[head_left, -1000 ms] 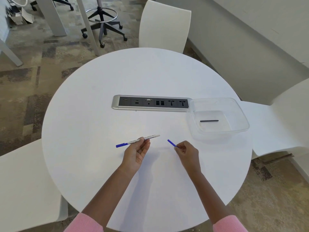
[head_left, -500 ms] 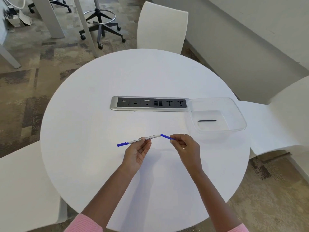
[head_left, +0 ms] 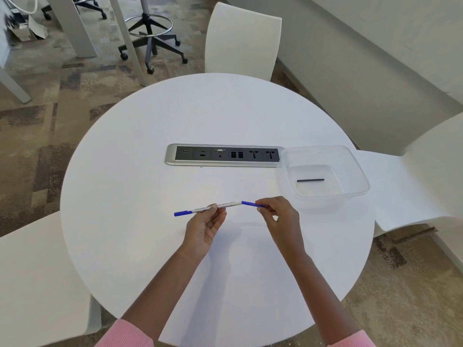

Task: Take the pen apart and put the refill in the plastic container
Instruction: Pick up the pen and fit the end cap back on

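Head view shows the pen (head_left: 215, 208) held level above the round white table (head_left: 150, 151), its white barrel pinched in the left hand (head_left: 203, 227), blue cap pointing left. At the barrel's right end a blue piece (head_left: 249, 203) meets it, nipped in the fingertips of the right hand (head_left: 279, 217); whether it is seated in the barrel is hard to tell. Just right of that hand sits the clear plastic container (head_left: 350, 159), with a thin dark rod (head_left: 310, 180), possibly a refill, lying flat inside.

pen (head_left: 218, 207) print: too small | cap (head_left: 249, 203) end: under right-hand fingers (head_left: 266, 206)
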### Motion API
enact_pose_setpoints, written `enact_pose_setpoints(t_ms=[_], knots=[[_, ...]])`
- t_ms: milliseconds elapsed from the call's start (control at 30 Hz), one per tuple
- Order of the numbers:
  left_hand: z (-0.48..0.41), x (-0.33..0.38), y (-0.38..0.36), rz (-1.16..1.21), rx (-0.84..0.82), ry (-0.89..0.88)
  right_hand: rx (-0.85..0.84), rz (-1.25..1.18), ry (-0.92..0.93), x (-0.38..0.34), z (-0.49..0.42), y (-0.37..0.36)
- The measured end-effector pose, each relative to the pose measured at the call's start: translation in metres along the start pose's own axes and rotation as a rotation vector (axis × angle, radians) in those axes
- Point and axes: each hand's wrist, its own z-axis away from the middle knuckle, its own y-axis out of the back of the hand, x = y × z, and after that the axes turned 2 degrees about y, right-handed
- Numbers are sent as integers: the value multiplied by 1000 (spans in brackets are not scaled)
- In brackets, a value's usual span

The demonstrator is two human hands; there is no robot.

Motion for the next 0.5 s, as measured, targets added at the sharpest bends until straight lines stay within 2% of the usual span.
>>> enact_pose_setpoints(t_ms=[200,500], knots=[[0,0,0,-10,7,-20,-13,34,37,1,0,-1],[2,-1,-2,13,-12,5,21,-106,-111,-1,-1,-1]])
